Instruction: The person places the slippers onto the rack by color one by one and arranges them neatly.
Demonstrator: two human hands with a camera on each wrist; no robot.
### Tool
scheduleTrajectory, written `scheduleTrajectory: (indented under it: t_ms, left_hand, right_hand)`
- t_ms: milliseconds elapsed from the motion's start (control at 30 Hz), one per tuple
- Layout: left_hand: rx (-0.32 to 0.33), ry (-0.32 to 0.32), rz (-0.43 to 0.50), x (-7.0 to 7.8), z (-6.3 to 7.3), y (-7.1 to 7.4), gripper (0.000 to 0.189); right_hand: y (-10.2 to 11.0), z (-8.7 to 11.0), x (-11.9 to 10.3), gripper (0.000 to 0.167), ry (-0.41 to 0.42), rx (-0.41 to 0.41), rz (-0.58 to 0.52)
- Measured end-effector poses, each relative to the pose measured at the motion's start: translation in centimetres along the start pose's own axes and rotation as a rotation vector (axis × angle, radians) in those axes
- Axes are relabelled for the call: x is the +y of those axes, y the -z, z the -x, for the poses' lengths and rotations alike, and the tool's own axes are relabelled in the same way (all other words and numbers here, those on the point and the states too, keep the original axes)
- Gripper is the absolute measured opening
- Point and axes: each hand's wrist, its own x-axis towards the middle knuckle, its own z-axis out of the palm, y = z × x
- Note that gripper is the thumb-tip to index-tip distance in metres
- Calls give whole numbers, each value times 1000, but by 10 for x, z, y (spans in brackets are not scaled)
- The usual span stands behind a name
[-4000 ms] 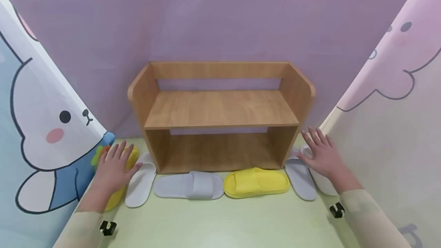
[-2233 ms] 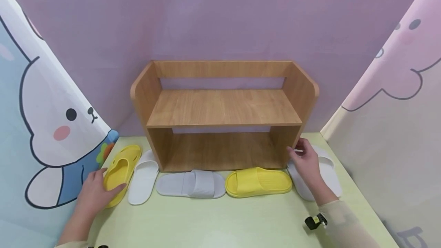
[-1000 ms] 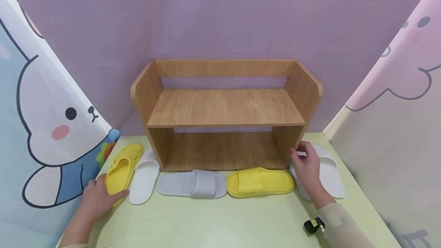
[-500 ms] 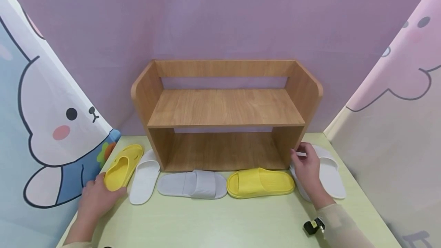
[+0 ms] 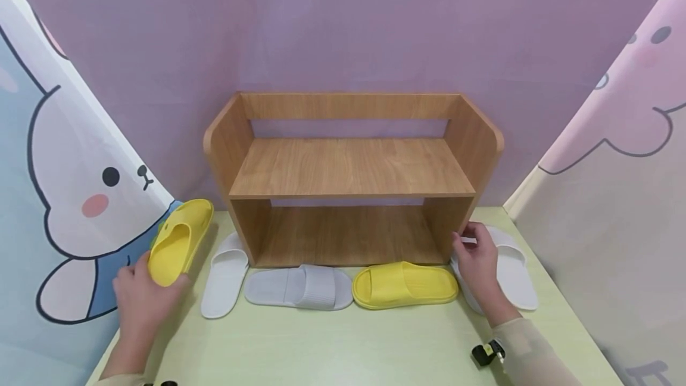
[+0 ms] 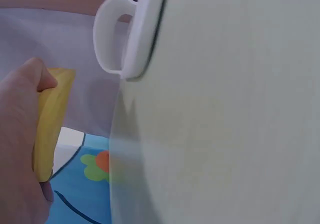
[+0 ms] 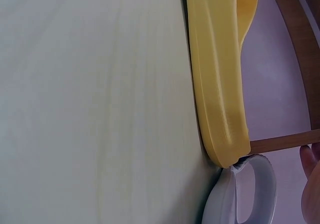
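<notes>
My left hand (image 5: 145, 299) grips the heel end of a yellow slipper (image 5: 179, 240), thumb on its right side and fingers on its left. The slipper is raised off the table with its toe pointing away; in the left wrist view its yellow sole edge (image 6: 52, 126) shows inside the hand. At the lower right of the wooden shelf (image 5: 351, 168), my right hand (image 5: 477, 261) pinches the front edge of the side panel between thumb and fingers. Beneath that hand lies a grey slipper (image 7: 220, 199), mostly hidden in the head view, with a white slipper (image 5: 515, 276) beside it.
A white slipper (image 5: 222, 285) lies left of the shelf. Along its front lie a grey slipper (image 5: 297, 286) and a yellow slipper (image 5: 404, 285), both sideways on the pale green table (image 5: 332, 344). Printed cloth (image 5: 75, 195) hangs at both sides, purple cloth (image 5: 348, 22) behind.
My left hand reached down to the yellow slipper, took hold of its heel and lifted it up and slightly left. My right hand moved in to the shelf's side panel and has stayed there.
</notes>
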Motion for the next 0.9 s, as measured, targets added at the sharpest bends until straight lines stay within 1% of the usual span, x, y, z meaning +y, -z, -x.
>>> scheduleTrajectory:
  t_ms: [133,233,300,367,467,567,700,900]
  left_hand:
    - [93,-58,36,7,1,4,97]
    - [128,-68,51,15,1,7,96]
    - [134,-60,59,21,0,11,97]
    - [134,-47,67,26,0,15,98]
    - [145,-42,80,35,-1,19,99]
    - [162,-46,91,42,-2,23,100]
    - [173,-50,110,51,-2,28,100]
    - [205,-52,150,65,-5,33,102]
  right_hand:
    - [-2,0,20,24,-10,0,18]
    - [-1,0,30,26,-15,-2,21]
    - [-2,0,32,26,-10,1,18]
    - [-2,0,28,25,-5,5,13]
    - [-2,0,10,23,10,10,-1]
    - [0,0,11,22,4,-4,-10]
    - [0,-1,24,24,-7,-11,5]
    - [1,1,-5,22,13,4,-6]
